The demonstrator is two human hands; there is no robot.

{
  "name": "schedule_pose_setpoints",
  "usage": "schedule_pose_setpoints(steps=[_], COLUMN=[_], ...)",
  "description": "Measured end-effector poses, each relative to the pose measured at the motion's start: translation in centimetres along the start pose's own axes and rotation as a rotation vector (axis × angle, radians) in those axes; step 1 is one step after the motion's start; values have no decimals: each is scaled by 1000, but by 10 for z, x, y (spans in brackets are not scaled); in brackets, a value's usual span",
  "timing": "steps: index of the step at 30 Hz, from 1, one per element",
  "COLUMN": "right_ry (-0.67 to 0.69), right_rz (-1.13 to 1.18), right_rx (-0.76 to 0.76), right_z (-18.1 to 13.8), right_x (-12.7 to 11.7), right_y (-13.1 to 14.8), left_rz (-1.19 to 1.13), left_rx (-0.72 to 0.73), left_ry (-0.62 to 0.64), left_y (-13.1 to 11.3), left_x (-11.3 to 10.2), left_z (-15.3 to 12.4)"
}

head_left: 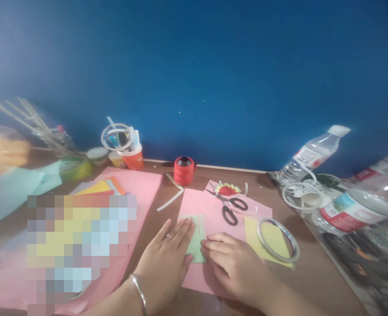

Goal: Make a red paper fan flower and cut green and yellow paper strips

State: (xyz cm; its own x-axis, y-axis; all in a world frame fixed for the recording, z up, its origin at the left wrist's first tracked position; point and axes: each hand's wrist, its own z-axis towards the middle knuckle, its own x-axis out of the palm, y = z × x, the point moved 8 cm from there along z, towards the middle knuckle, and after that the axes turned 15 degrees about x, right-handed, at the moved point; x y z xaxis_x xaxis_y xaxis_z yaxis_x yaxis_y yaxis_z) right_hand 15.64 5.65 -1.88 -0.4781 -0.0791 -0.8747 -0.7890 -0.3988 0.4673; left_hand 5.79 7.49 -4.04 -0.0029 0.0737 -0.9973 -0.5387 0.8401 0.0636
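A small light green sheet of paper (197, 239) lies on a larger pink sheet (194, 281) in front of me. My left hand (170, 250) rests flat across the green paper's left part, fingers stretched out, a ring and a bangle on it. At the green paper's right edge, my right hand (233, 261) has its fingers curled and together, the fingertips on that edge; its thumb is mostly hidden. Black-handled scissors (228, 206) lie partly open beyond my hands. Near their tips sits a folded red and yellow paper fan (227, 189).
Right of my hands, a tape roll (259, 235) lies on yellow paper (251, 228). A red spool (183, 171) stands by the blue wall, a pen cup (132, 157) further left. Plastic bottles (352, 210) crowd the right side. Stacked coloured papers (147, 188) cover the left, partly pixelated.
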Motion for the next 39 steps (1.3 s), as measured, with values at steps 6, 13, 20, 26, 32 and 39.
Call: schedule_pose_setpoints(steps=[6, 13, 20, 26, 32, 39], right_ry=[-40, -19, -12, -6, -14, -35], right_rz=[-5, 15, -8, -23, -29, -12], right_rx=[-11, -18, -78, -42, -37, -30], right_z=[-1, 0, -2, -3, -3, -4], right_x=[-2, -3, -7, -2, -2, -3], right_y=[1, 1, 5, 2, 3, 3], left_rz=[12, 0, -18, -9, 8, 21], left_rx=[-8, -3, -2, -5, -8, -11], left_ry=[-23, -26, -20, -27, -32, -40], left_y=[0, 2, 2, 1, 1, 1], left_x=[-3, -4, -6, -5, -4, -4], left_z=[-2, -1, -2, -2, -3, -3])
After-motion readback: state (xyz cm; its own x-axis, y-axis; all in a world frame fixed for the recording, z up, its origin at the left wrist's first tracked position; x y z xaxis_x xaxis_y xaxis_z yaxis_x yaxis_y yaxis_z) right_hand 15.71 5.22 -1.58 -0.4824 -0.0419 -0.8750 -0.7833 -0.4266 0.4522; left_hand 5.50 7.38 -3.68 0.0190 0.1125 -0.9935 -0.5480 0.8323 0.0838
